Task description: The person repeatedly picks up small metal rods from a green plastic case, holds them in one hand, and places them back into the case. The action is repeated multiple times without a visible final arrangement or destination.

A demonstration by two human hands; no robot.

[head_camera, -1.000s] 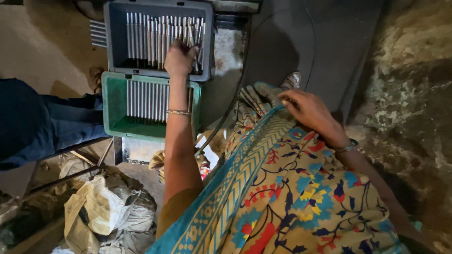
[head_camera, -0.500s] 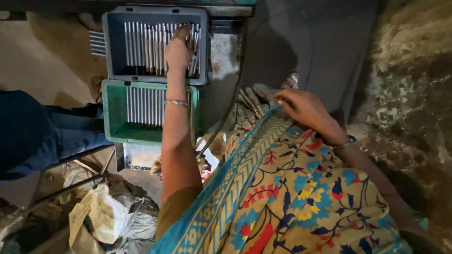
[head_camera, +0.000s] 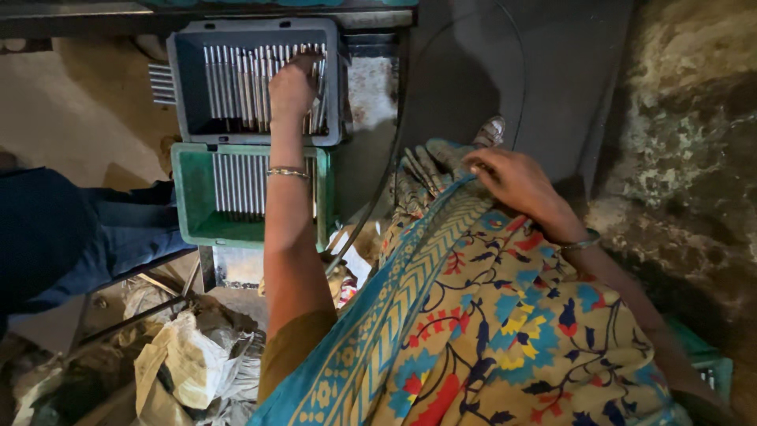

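Left hand (head_camera: 290,87) closed among metal rods (head_camera: 236,83) in grey crate (head_camera: 183,87); right hand (head_camera: 512,180) flat, empty.

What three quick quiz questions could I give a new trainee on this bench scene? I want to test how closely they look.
1. True or false: the left hand is down among the metal rods in the grey crate.
2. Which crate lies nearer the person: A) the grey crate, B) the green crate?
3. What does the right hand rest on?

Key: 1. True. 2. B. 3. The patterned cloth over the person's lap.
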